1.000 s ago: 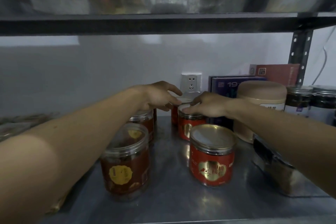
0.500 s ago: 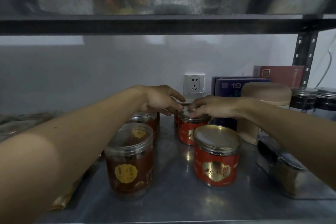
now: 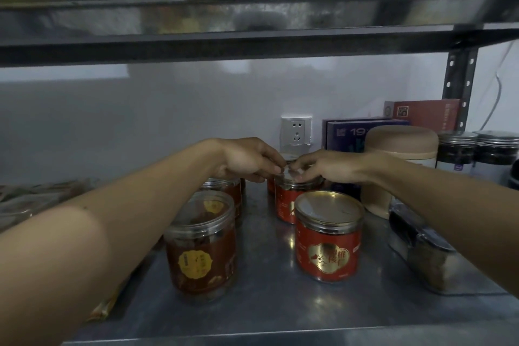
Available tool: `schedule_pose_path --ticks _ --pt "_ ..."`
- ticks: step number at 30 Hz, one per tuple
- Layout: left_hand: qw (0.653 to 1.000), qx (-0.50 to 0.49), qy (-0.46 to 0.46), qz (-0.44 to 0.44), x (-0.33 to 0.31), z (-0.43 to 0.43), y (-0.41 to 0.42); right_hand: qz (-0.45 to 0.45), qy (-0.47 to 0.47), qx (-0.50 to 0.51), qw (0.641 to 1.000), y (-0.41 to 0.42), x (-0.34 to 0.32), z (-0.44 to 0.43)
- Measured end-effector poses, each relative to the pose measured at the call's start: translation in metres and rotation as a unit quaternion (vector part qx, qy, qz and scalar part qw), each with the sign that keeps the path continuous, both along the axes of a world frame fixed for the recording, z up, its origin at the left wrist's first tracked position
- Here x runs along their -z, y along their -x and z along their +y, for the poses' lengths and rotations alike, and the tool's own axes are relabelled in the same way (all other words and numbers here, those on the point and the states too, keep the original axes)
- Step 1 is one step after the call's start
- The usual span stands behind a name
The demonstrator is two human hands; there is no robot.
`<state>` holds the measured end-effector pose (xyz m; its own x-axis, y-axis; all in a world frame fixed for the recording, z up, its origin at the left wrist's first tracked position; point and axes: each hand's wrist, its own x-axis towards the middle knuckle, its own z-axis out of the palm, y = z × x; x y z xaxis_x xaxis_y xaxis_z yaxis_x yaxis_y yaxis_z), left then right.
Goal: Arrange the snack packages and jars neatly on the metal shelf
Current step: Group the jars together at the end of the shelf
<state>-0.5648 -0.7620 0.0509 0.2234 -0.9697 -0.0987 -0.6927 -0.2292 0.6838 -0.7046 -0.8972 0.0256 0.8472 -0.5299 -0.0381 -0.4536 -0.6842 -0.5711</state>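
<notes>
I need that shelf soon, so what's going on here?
A person is tidying jars on the metal shelf. Their left hand and right hand meet on the lid of a red jar in the second row, fingers curled over it. A gold-lidded jar and a clear jar stand upright in front.

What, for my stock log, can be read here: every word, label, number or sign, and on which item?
"19", the rest hidden by the beige canister: dark blue box.
Front red jar: gold Chinese characters, too blurred to read.
Brown jar: yellow label, print too small.
Red box: square code and print, unreadable.
Rear red jar, held by left hand and right hand: label mostly hidden.
</notes>
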Motion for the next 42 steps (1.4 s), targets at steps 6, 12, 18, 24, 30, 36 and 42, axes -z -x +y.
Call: schedule_pose_path --ticks 6,12,18,24,30,36,42 --pt "1.000 -0.010 0.018 -0.015 -0.001 0.006 0.008 0.037 0.054 -0.006 0.998 0.009 -0.003 0.010" --pt "0.992 -0.035 0.124 -0.001 -0.007 0.022 0.021 -0.073 0.068 0.063 0.993 0.048 -0.014 0.031" --pt "0.990 -0.008 0.143 -0.001 -0.003 0.046 0.046 -0.176 0.003 0.142 0.974 0.075 0.008 0.071" --pt "0.982 -0.039 0.180 0.039 0.015 0.065 0.071 -0.255 -0.036 0.205 0.944 0.085 0.032 0.099" --pt "0.963 -0.044 0.219 0.152 0.069 0.071 0.097 -0.292 -0.078 0.197 0.933 0.089 0.051 0.108" --pt "0.946 -0.090 0.271 0.154 0.096 0.083 0.113 -0.341 -0.163 0.136 0.916 0.086 0.058 0.112" --pt "0.943 -0.115 0.262 0.167 0.098 0.086 0.116 -0.327 -0.148 0.120 0.926 0.087 0.058 0.111"
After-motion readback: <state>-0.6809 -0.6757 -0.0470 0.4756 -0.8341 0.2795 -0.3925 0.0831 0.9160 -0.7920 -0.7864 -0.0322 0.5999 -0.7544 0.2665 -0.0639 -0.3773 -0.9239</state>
